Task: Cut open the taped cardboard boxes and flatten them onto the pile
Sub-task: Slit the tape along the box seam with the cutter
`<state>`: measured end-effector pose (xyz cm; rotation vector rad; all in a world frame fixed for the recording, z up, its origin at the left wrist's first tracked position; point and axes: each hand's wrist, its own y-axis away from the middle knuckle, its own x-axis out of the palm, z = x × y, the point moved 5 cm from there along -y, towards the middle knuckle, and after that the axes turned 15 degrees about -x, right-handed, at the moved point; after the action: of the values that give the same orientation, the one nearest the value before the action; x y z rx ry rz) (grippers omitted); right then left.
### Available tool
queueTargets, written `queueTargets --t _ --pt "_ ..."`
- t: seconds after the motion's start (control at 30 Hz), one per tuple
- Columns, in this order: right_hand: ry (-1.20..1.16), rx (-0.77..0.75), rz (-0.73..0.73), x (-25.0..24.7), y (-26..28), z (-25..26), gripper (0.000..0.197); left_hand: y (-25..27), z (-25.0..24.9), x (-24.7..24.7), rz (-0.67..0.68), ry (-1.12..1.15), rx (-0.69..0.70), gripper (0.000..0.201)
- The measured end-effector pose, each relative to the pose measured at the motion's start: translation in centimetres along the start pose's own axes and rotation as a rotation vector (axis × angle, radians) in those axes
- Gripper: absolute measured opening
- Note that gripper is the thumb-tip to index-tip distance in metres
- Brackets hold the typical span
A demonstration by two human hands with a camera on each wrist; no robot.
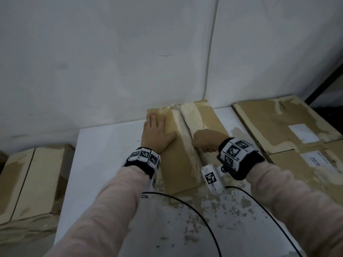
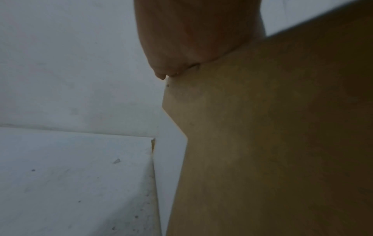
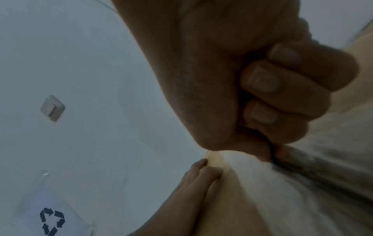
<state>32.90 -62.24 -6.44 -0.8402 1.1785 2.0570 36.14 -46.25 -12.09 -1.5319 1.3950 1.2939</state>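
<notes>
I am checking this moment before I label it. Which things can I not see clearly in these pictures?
- Cutting tool: hidden in the right hand; the curled fingers cover it in the head and right wrist views.
- Cut at the tape seam: blurred in the right wrist view, so its progress is unclear.
- Box contents: hidden by its flaps.
- Left hand fingers: mostly out of the left wrist view.
- Label text on the flattened pile: too small.

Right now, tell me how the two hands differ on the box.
The left hand lies flat with straight fingers on the box, left of the taped seam; the right hand is a closed fist at the seam, gripping something dark, barely visible in the wrist view. Both touch the box top.
</notes>
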Motion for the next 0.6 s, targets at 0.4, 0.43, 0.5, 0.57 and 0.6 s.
queueTargets --t 0.4,0.43,0.5,0.57,0.6 --pt "0.112 -0.04 -0.264 1.1 1.3 -1.0 0.026 10.5 -2.4 2.8 -0.12 -0.006 0.139 0.072" --pt "0.107 -0.042 -0.262 1.4 1.8 -1.0 0.022 10.6 -2.5 2.8 -0.1 -0.024 0.121 0.076" --pt "0.094 -0.053 -0.261 2.1 2.5 -1.2 0.016 10.6 -2.4 2.8 -0.055 -0.059 0.085 0.077" --pt "0.092 -0.07 -0.271 2.9 3.3 -1.5 0.015 10.7 -2.6 2.5 -0.067 -0.055 0.067 0.071" --pt "0.096 -0.077 -0.279 3.2 3.6 -1.6 0.015 10.9 -2.7 2.5 -0.069 -0.055 0.06 0.07"
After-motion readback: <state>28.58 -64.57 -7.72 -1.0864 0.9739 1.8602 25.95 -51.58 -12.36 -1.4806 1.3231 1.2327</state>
